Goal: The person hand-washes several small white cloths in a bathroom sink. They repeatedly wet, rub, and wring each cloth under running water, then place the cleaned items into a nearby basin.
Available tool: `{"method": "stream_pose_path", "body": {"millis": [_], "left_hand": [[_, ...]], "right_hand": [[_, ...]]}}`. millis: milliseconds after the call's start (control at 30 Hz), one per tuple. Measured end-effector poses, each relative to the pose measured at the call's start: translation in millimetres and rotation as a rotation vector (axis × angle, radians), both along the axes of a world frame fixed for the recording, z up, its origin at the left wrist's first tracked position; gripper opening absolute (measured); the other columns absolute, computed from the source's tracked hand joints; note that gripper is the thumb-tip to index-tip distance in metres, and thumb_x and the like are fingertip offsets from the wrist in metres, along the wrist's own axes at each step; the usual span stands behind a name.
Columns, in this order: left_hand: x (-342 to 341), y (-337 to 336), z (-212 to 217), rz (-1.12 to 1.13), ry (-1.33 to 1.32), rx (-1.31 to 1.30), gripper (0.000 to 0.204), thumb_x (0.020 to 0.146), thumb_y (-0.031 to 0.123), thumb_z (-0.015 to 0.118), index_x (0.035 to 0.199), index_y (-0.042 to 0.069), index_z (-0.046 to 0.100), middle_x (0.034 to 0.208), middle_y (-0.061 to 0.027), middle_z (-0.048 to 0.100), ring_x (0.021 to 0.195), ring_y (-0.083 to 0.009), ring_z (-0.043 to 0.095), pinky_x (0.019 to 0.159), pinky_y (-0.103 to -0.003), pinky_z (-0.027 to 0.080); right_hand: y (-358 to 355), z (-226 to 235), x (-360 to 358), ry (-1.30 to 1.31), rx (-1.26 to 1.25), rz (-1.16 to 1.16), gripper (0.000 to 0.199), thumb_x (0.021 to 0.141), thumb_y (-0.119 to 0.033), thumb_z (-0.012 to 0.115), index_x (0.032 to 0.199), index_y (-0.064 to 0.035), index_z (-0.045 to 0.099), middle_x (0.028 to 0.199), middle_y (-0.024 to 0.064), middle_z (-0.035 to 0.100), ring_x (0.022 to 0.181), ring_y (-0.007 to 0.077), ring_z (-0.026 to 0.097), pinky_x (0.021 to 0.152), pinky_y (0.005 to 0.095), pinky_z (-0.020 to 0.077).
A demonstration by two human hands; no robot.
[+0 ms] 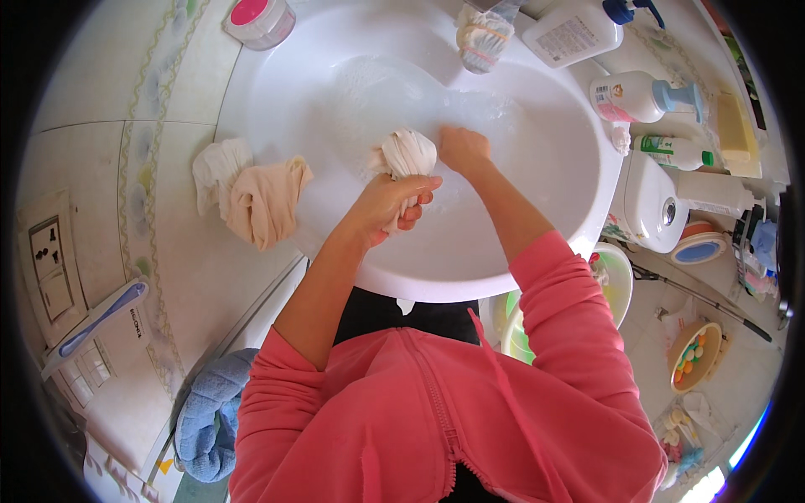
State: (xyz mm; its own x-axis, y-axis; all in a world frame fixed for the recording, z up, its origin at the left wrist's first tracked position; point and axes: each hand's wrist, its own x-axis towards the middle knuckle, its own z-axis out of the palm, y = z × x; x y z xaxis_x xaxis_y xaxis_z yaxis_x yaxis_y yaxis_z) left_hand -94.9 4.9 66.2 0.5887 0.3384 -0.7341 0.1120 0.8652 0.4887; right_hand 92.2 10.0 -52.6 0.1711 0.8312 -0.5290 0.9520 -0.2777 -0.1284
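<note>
My left hand (392,204) is closed round a wet, bunched white cloth (409,153), whose rounded top sticks up out of the fist over the white washbasin (419,287). My right hand (464,149) is a little to the right of the cloth, low over the cloudy water (377,92). Its fingers curl into a fist, and whatever they might grip is hidden. A folded beige cloth (267,201) and a crumpled white cloth (220,172) lie together on the basin's left edge.
A clear tub with a pink lid (249,12) stands at the basin's far left. Along the right edge are a white pump bottle (574,38), a blue-topped bottle (629,94) and a green-capped bottle (671,151). Below the basin's right side sits a light-green tub (619,281).
</note>
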Motion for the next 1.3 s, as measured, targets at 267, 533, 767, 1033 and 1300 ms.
{"method": "stream_pose_path", "body": {"millis": [267,533,767,1033,1300], "left_hand": [[13.1,17.1,7.9,-0.390,0.117,-0.014,0.022,0.079,0.025,0.069,0.075,0.012,0.051,0.065,0.0013,0.048,0.045,-0.0055,0.036,0.039,-0.023,0.023],[61.0,9.6,13.0,-0.783,0.160,0.285,0.022,0.077,0.026,0.069,0.075,0.007,0.058,0.061,0.0001,0.046,0.046,-0.0097,0.037,0.041,-0.025,0.029],[88.7,27.2,-11.8,-1.075,0.707,1.332,0.006,0.072,0.013,0.061,0.074,0.008,0.065,0.064,-0.0086,0.063,0.056,-0.0259,0.060,0.049,-0.038,0.044],[86.8,47.1,-6.3,-1.026,0.503,1.972,0.009,0.073,0.016,0.057,0.074,0.011,0.064,0.067,-0.0103,0.066,0.061,-0.0275,0.064,0.050,-0.042,0.047],[76.4,47.4,24.2,-1.061,0.384,1.985,0.015,0.079,0.012,0.056,0.094,0.014,0.058,0.074,-0.0093,0.064,0.066,-0.0291,0.063,0.051,-0.041,0.046]], "right_hand": [[-42.9,128.0,19.3,0.206,0.736,0.707,0.053,0.080,-0.014,0.061,0.131,-0.0180,0.047,0.122,0.0100,0.054,0.106,0.0253,0.058,0.088,0.0401,0.0489],[-54.6,113.8,35.4,0.258,0.602,0.781,0.022,0.078,-0.013,0.058,0.097,-0.0074,0.052,0.083,0.0056,0.055,0.080,0.0223,0.061,0.054,0.0368,0.0518],[-45.6,89.1,19.8,0.110,0.251,0.079,0.008,0.079,-0.010,0.057,0.084,-0.0039,0.056,0.078,0.0143,0.064,0.072,0.0295,0.062,0.058,0.0392,0.0512],[-43.2,127.5,14.3,0.733,-0.100,-0.520,0.015,0.074,-0.011,0.058,0.064,-0.0071,0.049,0.055,0.0009,0.046,0.046,0.0137,0.037,0.042,0.0295,0.0260],[-67.0,138.7,3.7,1.161,0.010,-0.726,0.014,0.075,-0.014,0.065,0.078,-0.0047,0.054,0.063,0.0008,0.048,0.049,0.0082,0.037,0.043,0.0258,0.0277]]}}
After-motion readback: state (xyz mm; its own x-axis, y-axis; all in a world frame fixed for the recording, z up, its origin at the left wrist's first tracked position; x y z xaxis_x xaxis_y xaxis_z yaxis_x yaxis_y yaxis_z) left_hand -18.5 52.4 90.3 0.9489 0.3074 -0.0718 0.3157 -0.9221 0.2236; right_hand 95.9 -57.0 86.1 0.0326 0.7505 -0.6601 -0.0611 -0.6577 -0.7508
